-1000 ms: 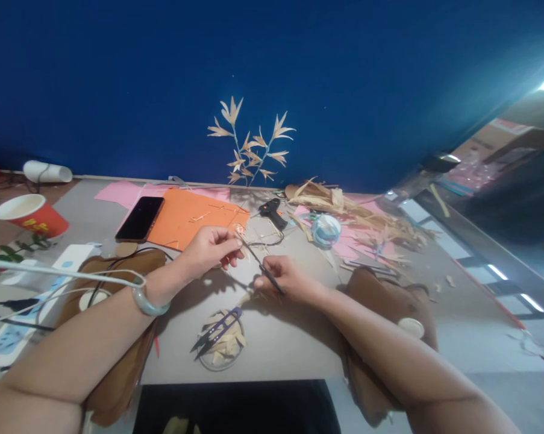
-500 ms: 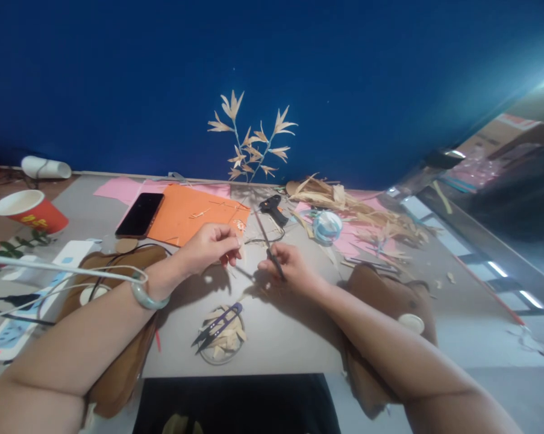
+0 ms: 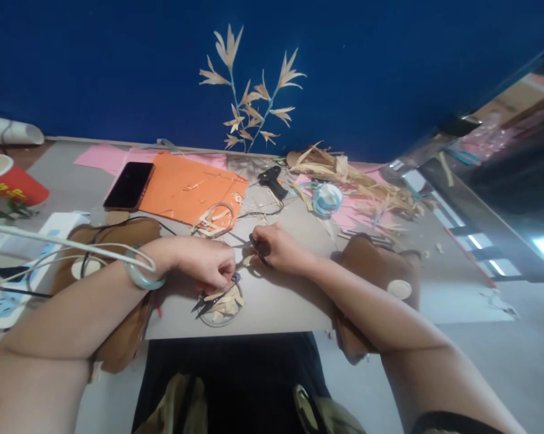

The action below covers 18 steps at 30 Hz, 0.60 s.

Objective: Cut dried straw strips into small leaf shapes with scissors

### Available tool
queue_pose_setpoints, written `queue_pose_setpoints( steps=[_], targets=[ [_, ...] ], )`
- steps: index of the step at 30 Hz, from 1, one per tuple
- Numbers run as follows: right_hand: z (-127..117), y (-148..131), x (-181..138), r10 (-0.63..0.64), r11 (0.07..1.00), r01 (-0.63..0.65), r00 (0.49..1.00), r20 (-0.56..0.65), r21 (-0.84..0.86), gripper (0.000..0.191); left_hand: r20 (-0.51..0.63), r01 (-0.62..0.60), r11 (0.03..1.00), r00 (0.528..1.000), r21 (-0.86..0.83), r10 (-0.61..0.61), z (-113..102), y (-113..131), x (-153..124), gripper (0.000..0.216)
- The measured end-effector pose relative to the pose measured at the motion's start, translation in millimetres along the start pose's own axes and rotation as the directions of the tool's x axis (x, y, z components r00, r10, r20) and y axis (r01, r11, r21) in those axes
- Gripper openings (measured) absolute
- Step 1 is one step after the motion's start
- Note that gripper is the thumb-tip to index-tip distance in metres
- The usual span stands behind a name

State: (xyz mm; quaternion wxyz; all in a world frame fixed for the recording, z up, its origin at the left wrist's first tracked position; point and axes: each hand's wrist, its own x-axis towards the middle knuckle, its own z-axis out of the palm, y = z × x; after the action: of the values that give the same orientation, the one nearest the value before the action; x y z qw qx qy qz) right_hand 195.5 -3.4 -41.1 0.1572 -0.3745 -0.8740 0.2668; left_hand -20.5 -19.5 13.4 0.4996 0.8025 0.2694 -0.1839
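Observation:
My left hand (image 3: 212, 263), fingers curled downward, is over the near edge of the table, at the top of a small round dish (image 3: 221, 324). In the dish lie pale petal-shaped pieces (image 3: 229, 301) and thread snips (image 3: 203, 306) with a purple end. The left fingertips are partly hidden, and what they pinch cannot be seen. Just to the right, my right hand (image 3: 283, 248) is closed around a slim dark pointed tool (image 3: 259, 248), its tip toward the left. A pale sliver (image 3: 246, 261) shows beside the right fingers.
A stem of pale flowers (image 3: 249, 108) rises before the blue wall. An orange sheet (image 3: 176, 184) bears a phone (image 3: 129, 185) and scraps. Behind my hands are a glue gun (image 3: 274, 182), a tape roll (image 3: 326, 199) and dried husks (image 3: 357, 178). Brown cushions (image 3: 371, 289) flank my forearms.
My left hand has come down and nearer, to the dish, its fingers now pointing down. My right hand's tool has swung from pointing away to pointing left. The view has tilted downward.

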Motion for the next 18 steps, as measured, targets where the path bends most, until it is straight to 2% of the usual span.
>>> queue_pose_setpoints(
  steps=[3,7,12,15,18],
  targets=[
    [6,0,2,-0.017,0.999,0.016,0.999,-0.027,-0.036,0.019,-0.040,-0.012,0.997,0.999,0.076,0.015,4,2,4,0.016],
    [10,2,3,-0.005,1.000,0.006,0.999,-0.047,0.026,0.020,-0.102,-0.050,0.983,0.992,0.176,0.069,7,1,9,0.017],
    [-8,-4,-1,0.066,0.970,-0.058,0.997,-0.027,0.236,0.021,-0.128,-0.001,0.996,0.992,0.092,0.013,2,-5,7,0.019],
    [-23,-16,-7,0.043,0.903,-0.078,0.995,0.091,0.422,0.020,-0.135,0.045,0.998,0.990,0.040,-0.039,-2,-10,5,0.016],
    [-22,-27,-12,-0.037,0.868,-0.065,0.980,0.194,0.492,0.019,-0.228,0.063,0.998,0.972,0.019,-0.057,-2,-15,7,0.011]
  ],
)
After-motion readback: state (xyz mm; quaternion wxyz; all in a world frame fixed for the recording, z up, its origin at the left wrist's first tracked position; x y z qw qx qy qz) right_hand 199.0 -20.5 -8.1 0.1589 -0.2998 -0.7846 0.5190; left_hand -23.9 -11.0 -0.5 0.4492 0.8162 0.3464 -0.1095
